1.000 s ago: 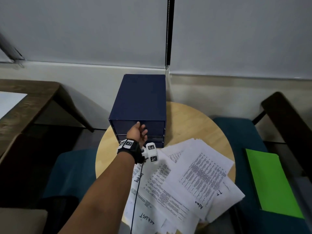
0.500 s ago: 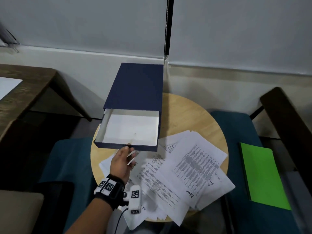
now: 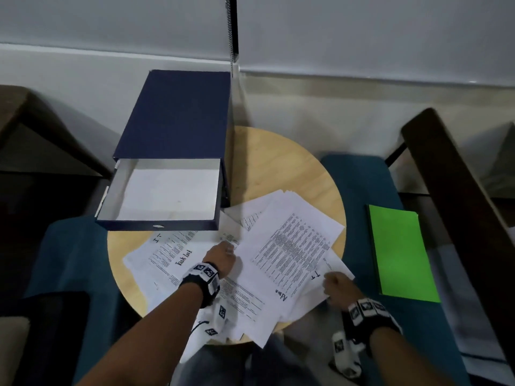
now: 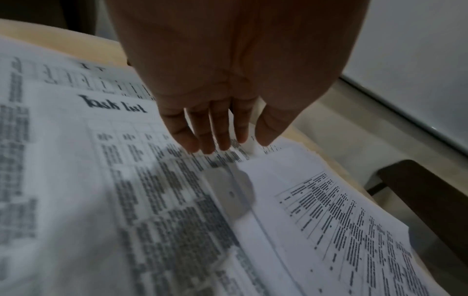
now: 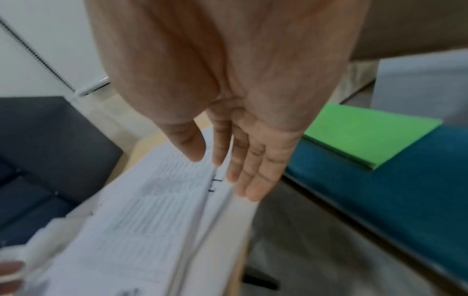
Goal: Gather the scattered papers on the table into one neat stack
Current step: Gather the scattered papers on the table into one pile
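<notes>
Several printed white papers (image 3: 292, 246) lie fanned and overlapping on the near half of a round wooden table (image 3: 278, 162). A "Task list" sheet (image 3: 172, 254) (image 4: 113, 104) lies at the left. My left hand (image 3: 227, 250) (image 4: 228, 144) reaches down onto the middle of the pile, its fingers straight, their tips touching the sheets. At the pile's right edge, my right hand (image 3: 331, 282) (image 5: 222, 172) is held with straight fingers; the thumb is over the top sheets and the fingers lie along the edge. Neither hand visibly grips a sheet.
A dark blue drawer box (image 3: 178, 115) stands at the table's back left. Its top drawer (image 3: 167, 193) is pulled out, white inside, overhanging the papers' far edge. A green folder (image 3: 401, 252) (image 5: 367, 130) lies on the teal seat to the right, beside a dark wooden armrest (image 3: 459, 190).
My left hand pulled the top drawer out, let go of it and came down onto the papers. My right hand has come into view at the pile's right edge.
</notes>
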